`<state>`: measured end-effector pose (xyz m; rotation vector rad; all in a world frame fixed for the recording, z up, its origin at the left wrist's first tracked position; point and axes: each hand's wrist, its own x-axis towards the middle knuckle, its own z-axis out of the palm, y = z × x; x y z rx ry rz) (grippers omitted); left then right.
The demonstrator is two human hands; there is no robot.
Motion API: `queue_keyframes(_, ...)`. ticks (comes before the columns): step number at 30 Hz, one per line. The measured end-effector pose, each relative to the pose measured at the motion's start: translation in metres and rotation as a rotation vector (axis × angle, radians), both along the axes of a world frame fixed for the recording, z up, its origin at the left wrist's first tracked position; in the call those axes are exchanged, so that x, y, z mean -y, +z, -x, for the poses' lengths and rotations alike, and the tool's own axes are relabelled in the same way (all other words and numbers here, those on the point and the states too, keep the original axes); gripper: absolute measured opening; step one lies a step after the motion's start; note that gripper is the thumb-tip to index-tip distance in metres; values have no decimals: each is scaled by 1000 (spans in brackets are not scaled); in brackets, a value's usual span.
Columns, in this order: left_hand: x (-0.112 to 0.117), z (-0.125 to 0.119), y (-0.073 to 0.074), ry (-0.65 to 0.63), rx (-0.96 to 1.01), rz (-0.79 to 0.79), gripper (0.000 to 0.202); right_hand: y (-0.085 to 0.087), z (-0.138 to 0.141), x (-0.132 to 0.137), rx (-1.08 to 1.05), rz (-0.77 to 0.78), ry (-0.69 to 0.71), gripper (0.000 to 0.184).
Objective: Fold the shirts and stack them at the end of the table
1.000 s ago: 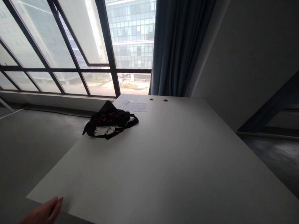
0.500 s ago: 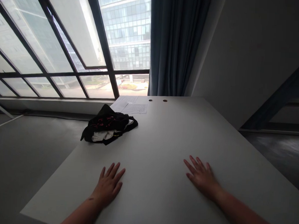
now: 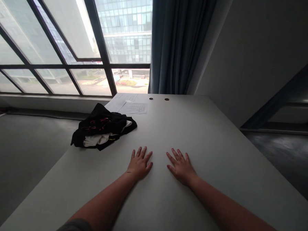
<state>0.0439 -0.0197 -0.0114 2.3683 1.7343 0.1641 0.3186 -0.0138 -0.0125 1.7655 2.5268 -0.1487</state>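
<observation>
My left hand (image 3: pixel 140 164) lies palm down on the white table (image 3: pixel 209 146), fingers spread, holding nothing. Close by on the right, my right hand (image 3: pixel 181 168) also rests flat with its fingers apart and nothing in them. A narrow strip of tabletop separates the two hands. Beyond my left hand, toward the table's left edge, a crumpled heap of black cloth (image 3: pixel 105 125) shows pinkish-red marks. Part of a white cloth (image 3: pixel 96 140) pokes out of its near side.
Sheets of paper (image 3: pixel 133 108) with writing lie at the far left of the table. Two round holes sit near the far edge, one being the right hole (image 3: pixel 167 99). Behind stand a blue curtain (image 3: pixel 178 44), large windows and a grey wall (image 3: pixel 255 58).
Both hands have slid forward and inward across the table, coming much closer together. They stay open. The camera view has shifted slightly, and the black cloth lies as before.
</observation>
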Motion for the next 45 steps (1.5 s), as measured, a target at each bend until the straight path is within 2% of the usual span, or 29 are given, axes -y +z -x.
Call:
queue_keyframes(6, -13, -7, 5, -5, -27, 17, 63, -2, 0, -1, -13, -6, -1, 65)
queue_keyframes(20, -16, -9, 6, -4, -40, 14, 64, 1, 1, -1, -29, 1, -13, 65)
queue_keyframes(29, -54, -28, 4, 8, -40, 40, 64, 2, 2, -2, -71, 16, -26, 65)
queue_keyframes(33, -62, -32, 4, 39, -26, 35, 65, 6, 2, -5, -99, 35, -49, 63)
queue_keyframes(39, -49, -29, 3, 127, -8, 25, 66, 4, -1, -11, -140, 50, -77, 65)
queue_keyframes(45, -18, -2, -1, 217, -17, -2, 63, 0, -3, -13, -154, 46, -83, 64)
